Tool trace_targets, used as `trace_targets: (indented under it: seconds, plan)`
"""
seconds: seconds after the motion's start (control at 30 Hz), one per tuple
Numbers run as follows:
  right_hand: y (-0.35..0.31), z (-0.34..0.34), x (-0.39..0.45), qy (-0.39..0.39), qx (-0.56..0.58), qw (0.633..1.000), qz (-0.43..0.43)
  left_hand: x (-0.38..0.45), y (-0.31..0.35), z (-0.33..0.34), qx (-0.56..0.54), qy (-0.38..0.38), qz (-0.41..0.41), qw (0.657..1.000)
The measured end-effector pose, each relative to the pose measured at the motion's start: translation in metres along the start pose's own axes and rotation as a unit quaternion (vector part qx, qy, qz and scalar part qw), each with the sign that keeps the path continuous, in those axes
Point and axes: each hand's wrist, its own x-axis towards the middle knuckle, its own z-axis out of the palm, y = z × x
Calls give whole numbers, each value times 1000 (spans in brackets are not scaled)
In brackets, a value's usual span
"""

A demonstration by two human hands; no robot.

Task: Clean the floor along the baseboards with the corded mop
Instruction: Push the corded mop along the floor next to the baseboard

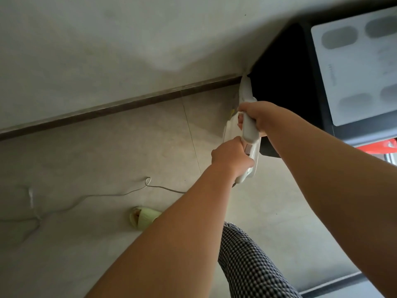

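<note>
Mop (249, 130), white and corded, runs its long axis from near to far, its far end pointing at the dark baseboard (120, 106) beside a black cabinet (285, 82); right hand (257, 115) wraps the handle farther along, left hand (229, 155) grips it nearer. Its cord (120, 193) trails left across the pale floor (107, 147); a green slipper (141, 218) lies near.

Both hands, left hand (231, 154) below right hand (261, 116), are gripping the white plastic mop handle (249, 130) near the dark brown baseboard (120, 107).
</note>
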Motion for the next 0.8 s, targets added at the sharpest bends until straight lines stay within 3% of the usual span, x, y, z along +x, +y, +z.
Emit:
trace_targets:
  seconds: [0.8]
  plan:
    - [16,21,-3,-23,-43,999,-2,-15,-21,0,-2,10,-16,1000]
